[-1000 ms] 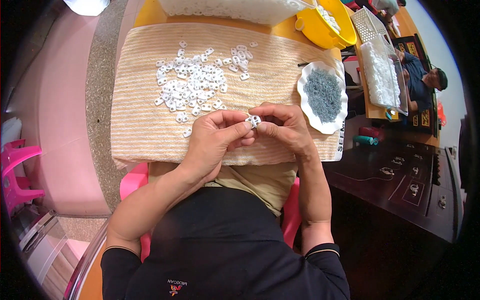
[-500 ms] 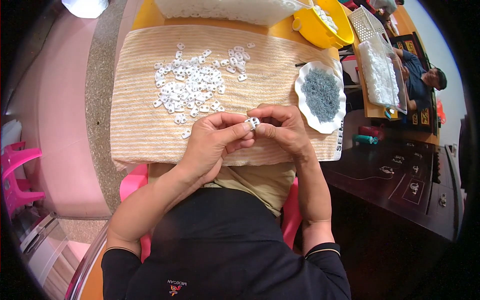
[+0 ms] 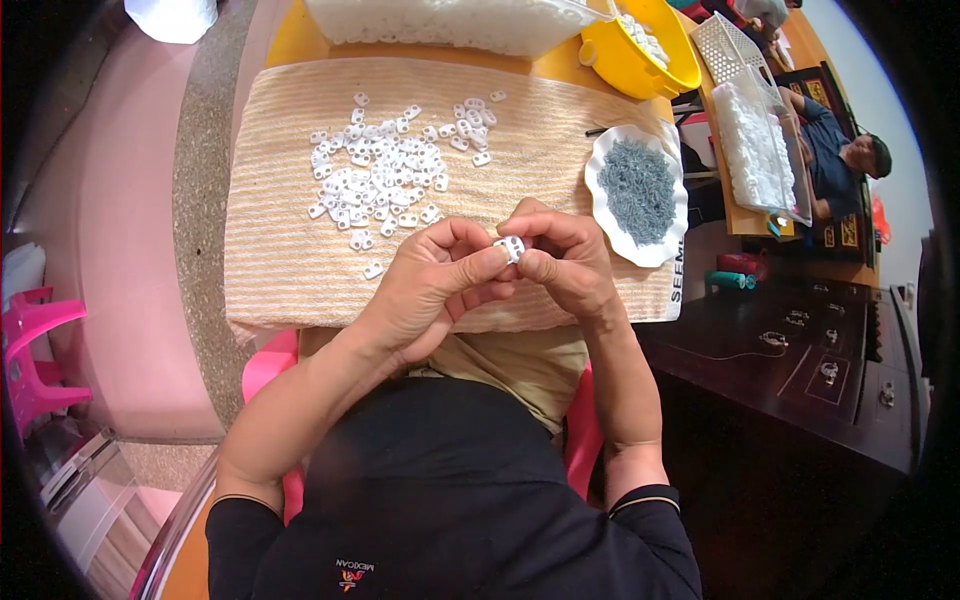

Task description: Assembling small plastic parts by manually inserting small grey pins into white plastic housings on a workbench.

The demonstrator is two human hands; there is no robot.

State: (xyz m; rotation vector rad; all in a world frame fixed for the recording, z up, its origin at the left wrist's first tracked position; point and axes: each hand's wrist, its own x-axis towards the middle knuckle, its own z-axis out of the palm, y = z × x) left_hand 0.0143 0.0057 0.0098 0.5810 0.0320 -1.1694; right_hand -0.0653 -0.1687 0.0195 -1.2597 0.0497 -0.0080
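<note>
Between the fingertips of both hands, above the near edge of the striped towel (image 3: 275, 262), is a small white plastic piece with dark holes (image 3: 514, 245). My left hand (image 3: 432, 280) pinches its left side between thumb and fingers. From the other side, my right hand (image 3: 572, 262) grips it with thumb and forefinger. The fingertips hide part of the piece. Beyond my left hand lies a loose pile of similar white two-holed pieces (image 3: 385, 175). Right of my right hand stands a white scalloped plate (image 3: 652, 255) heaped with tiny slender blue-grey parts (image 3: 637, 190).
A clear bin (image 3: 440, 30) of white pieces and a yellow basin (image 3: 655, 75) stand along the far edge. A dark pen-like stick (image 3: 597, 131) lies by the plate. At right, another person (image 3: 840, 155) sits at a table with a white-filled bin (image 3: 755, 150).
The held white piece has turned slightly, showing its holes at a different angle. Both hands keep their pinch on it almost in place. The whole view has shifted slightly.
</note>
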